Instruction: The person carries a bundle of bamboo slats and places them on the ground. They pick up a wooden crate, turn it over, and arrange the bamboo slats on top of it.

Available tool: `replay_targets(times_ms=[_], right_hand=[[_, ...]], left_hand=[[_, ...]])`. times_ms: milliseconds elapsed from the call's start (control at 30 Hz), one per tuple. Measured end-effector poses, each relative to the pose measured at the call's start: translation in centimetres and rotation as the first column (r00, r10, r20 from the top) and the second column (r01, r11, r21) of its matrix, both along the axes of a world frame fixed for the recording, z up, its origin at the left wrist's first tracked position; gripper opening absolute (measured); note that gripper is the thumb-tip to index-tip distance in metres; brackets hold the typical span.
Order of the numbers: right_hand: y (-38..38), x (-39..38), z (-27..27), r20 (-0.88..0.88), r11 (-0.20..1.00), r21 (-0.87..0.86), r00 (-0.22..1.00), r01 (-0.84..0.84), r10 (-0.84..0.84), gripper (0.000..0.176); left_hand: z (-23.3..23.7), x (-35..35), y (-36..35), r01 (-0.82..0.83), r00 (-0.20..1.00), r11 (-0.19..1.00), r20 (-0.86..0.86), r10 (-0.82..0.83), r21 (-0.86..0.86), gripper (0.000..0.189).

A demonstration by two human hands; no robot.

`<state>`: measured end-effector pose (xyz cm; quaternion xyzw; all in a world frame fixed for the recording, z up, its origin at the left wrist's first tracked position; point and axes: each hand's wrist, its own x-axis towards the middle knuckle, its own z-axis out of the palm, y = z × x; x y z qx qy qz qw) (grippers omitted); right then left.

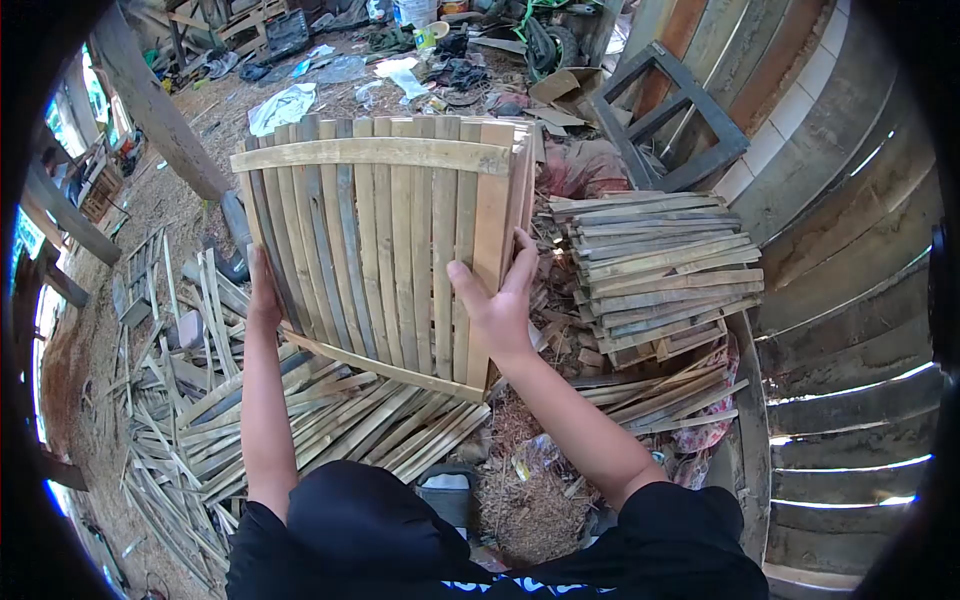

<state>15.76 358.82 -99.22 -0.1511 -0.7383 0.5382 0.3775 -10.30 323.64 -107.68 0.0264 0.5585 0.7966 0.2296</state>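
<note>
Raised in front of me is a stack of slatted wooden panels (390, 230), narrow upright slats joined by a crosspiece at top and bottom. My left hand (264, 290) grips its left edge, with most of the fingers hidden behind. On the right edge, my right hand (500, 300) is closed round the side, thumb on the front face and fingers on the side of the stack. Below the panels lies a heap of loose wooden strips (350, 425). To the right stands a pile of similar slatted panels (660, 270).
A dark wooden frame (670, 115) leans by the right wall. At the back lie a cardboard box (565, 90), white cloths (283, 108) and a bucket (415, 12). A wooden post (160, 110) rises at left. Wood shavings (530, 510) cover the floor near my feet.
</note>
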Motion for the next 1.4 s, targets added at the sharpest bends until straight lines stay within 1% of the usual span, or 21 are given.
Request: replay_targets(times_ms=[67,233,300,367,433,500,567,633,700,767,800,867,900,933,967,1033,1067,1167,1300,1367,1400], right_hand=[[0.1,0.3,0.8,-0.036,1.0,-0.015,0.999,-0.008,0.007,0.101],[0.1,1.8,2.9,-0.133,0.973,-0.164,0.981,-0.164,0.143,0.097],[0.3,2.3,4.0,-0.231,0.952,-0.138,0.943,-0.274,0.238,0.096],[1.6,1.8,3.6,-0.188,0.957,-0.091,0.948,-0.276,0.256,0.1],[3.5,1.3,5.6,-0.297,0.915,-0.023,0.877,-0.403,0.378,0.104],[7.0,0.3,8.6,-0.297,0.869,-0.097,0.848,-0.484,0.439,0.105],[10.2,0.6,11.7,-0.168,0.738,-0.294,0.793,-0.607,0.585,0.104],[11.8,2.4,14.1,-0.114,0.729,-0.324,0.79,-0.603,0.602,0.105],[12.5,3.9,15.9,-0.056,0.718,-0.339,0.775,-0.608,0.63,0.106],[12.1,7.4,17.0,-0.012,0.748,-0.364,0.806,-0.555,0.592,0.113],[11.6,8.6,19.0,0.01,0.738,-0.385,0.798,-0.553,0.603,0.113],[10.1,10.3,22.8,-0.035,0.677,-0.56,0.831,-0.476,0.555,0.114],[9.4,11.1,24.2,-0.031,0.661,-0.584,0.827,-0.471,0.562,0.114],[8.9,12.0,25.5,0.009,0.673,-0.6,0.837,-0.433,0.547,0.112],[8.4,12.9,26.8,0.049,0.686,-0.615,0.85,-0.388,0.525,0.11],[6.5,14.2,29.5,0.037,0.666,-0.649,0.859,-0.367,0.51,0.12],[5.5,14.4,32.1,0.011,0.642,-0.678,0.869,-0.356,0.494,0.127],[3.7,16.4,33.9,-0.033,0.592,-0.729,0.882,-0.344,0.471,0.144],[2.4,21.1,35.1,0.055,0.593,-0.767,0.896,-0.245,0.441,0.136],[0.9,23.9,35.9,0.091,0.613,-0.771,0.922,-0.174,0.376,0.123],[1.1,25.3,35.6,0.188,0.697,-0.705,0.913,-0.131,0.361,0.116]], left_hand=[[0.6,0.5,1.0,-0.043,0.991,0.998,-0.128,0.048,0.039,0.099],[2.2,3.7,-0.8,-0.242,0.968,0.97,-0.08,0.24,-0.027,0.108],[3.2,5.3,-1.7,-0.383,0.915,0.924,-0.137,0.379,-0.006,0.105],[4.7,7.3,-2.9,-0.441,0.888,0.896,-0.115,0.445,0.055,0.101],[6.8,10.8,-2.3,-0.499,0.863,0.863,-0.048,0.503,0.077,0.099],[8.3,13.9,-1.7,-0.656,0.732,0.733,-0.086,0.676,0.18,0.097],[11.2,18.4,2.5,-0.786,0.584,0.578,-0.045,0.81,0.219,0.093],[8.6,22.5,1.1,-0.8,0.544,0.569,-0.168,0.822,0.19,0.087],[9.6,27.1,-1.1,-0.868,0.484,0.477,0.026,0.874,0.138,0.094],[5.7,31.8,-8.1,-0.887,0.452,0.426,-0.518,0.726,-0.176,0.09],[8.8,33.9,-7.8,-0.887,0.458,0.413,-0.508,0.73,-0.207,0.09],[18.7,37.5,-5.7,-0.888,0.455,0.45,0.032,0.89,0.093,0.08],[22.4,38.6,-5.7,-0.888,0.453,0.392,0.301,0.839,0.242,0.075],[22.9,39.7,-7.5,-0.78,0.622,0.532,-0.327,0.711,-0.328,0.096],[23.9,41.3,-9.5,-0.771,0.633,0.529,-0.333,0.699,-0.354,0.096],[32.9,41.3,-5.4,-0.874,0.47,0.472,0.045,0.882,-0.12,0.095],[36.2,41.2,-4.6,-0.868,0.46,0.472,0.111,0.881,-0.156,0.095],[42.3,41.4,-4.0,-0.756,0.609,0.607,0.076,0.79,-0.245,0.092],[45.5,40.9,-5.3,-0.625,0.705,0.649,0.043,0.708,-0.433,0.088],[45.9,40.8,-7.6,-0.464,0.779,0.746,0.182,0.6,-0.477,0.085],[45.8,40.5,-8.5,-0.391,0.821,0.768,0.184,0.54,-0.508,0.085]])
